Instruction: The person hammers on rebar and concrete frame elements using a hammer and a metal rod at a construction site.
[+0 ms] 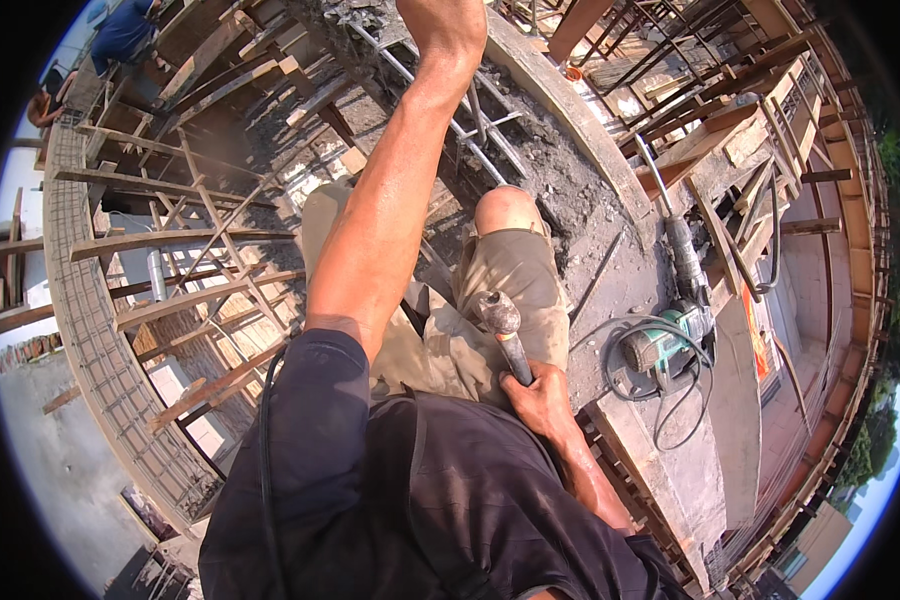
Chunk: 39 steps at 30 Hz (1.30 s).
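My left arm stretches forward, and my left hand (445,25), partly cut off by the top edge, is closed. A dark steel chisel (477,115) shows below that fist, pointing down at the rough concrete between steel bars; the grip itself is hidden. Close to my lap, my right hand (540,400) is wrapped round the handle of a hammer (500,316), with its worn metal head raised toward me. Beneath the left hand, ribbed reinforcing bars (485,150) run along a broken concrete channel (550,150) scattered with rubble.
A green demolition hammer (660,345) with a long bit and coiled black cable lies on the concrete at my right. Timber planks (185,240) criss-cross an opening at left. A rebar-lined beam (95,310) curves beyond. Another person in blue (122,35) is at far left.
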{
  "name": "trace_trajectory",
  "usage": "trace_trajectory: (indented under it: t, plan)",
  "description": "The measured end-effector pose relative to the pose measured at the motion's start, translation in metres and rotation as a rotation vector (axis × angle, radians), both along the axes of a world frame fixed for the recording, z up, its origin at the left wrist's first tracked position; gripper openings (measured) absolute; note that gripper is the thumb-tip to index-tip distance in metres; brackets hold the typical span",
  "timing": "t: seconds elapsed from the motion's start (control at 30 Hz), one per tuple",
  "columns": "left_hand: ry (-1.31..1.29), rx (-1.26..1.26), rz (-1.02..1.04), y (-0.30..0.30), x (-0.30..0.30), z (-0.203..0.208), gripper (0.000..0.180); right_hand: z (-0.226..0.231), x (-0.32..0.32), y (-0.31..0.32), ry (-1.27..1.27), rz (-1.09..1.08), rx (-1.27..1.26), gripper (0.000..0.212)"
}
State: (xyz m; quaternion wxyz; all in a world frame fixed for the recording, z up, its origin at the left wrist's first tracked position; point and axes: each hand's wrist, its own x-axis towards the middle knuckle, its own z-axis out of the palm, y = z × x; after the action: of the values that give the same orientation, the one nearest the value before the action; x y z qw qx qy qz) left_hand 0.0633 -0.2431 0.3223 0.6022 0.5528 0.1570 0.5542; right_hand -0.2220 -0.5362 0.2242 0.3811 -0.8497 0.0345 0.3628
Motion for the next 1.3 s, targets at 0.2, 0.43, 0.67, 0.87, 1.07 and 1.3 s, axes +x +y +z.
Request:
trace_trajectory:
  t: [0.2,0.43,0.67,0.87,1.07,1.3]
  plan:
    - [0.002,-0.157,-0.123,0.055,-0.108,0.055,0.042,-0.001,0.011,0.007,0.142,-0.004,-0.068,0.029]
    - [-0.064,-0.232,-0.062,0.108,-0.108,-0.047,0.054,-0.012,0.012,0.01,0.113,0.024,-0.079,0.027]
    - [-0.196,-0.43,-0.06,0.104,-0.085,-0.13,0.057,-0.002,0.014,0.022,0.097,0.035,-0.161,0.027]
    - [-0.179,-0.459,-0.05,0.125,-0.08,-0.155,0.056,0.001,0.015,0.029,0.095,0.029,-0.163,0.028]
    - [-0.207,-0.33,-0.061,0.113,-0.104,-0.125,0.056,-0.002,0.014,0.029,0.09,0.042,-0.175,0.028]
    - [-0.231,-0.463,-0.189,0.101,-0.093,-0.149,0.056,-0.003,0.012,0.026,0.092,0.057,-0.174,0.03]
